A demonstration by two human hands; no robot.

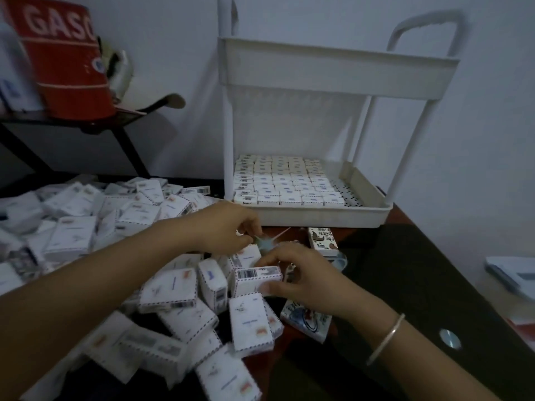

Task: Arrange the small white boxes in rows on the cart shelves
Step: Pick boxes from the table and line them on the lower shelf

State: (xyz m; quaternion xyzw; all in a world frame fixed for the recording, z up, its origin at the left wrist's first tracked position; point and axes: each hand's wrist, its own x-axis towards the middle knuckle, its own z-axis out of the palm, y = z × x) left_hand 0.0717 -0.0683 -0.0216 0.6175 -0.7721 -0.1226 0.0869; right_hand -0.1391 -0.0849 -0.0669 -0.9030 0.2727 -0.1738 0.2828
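Canister (68, 65) reads "GASO" | right grip (301, 274) holds barcoded white box (257, 280) | left grip (228, 227) pinches teal item (265, 245), blurred

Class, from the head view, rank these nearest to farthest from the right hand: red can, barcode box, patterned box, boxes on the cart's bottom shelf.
1. Barcode box: held in the right hand.
2. Patterned box: just beyond, before the cart.
3. Shelf boxes: farther back, inside the cart.
4. Red can: far back left.
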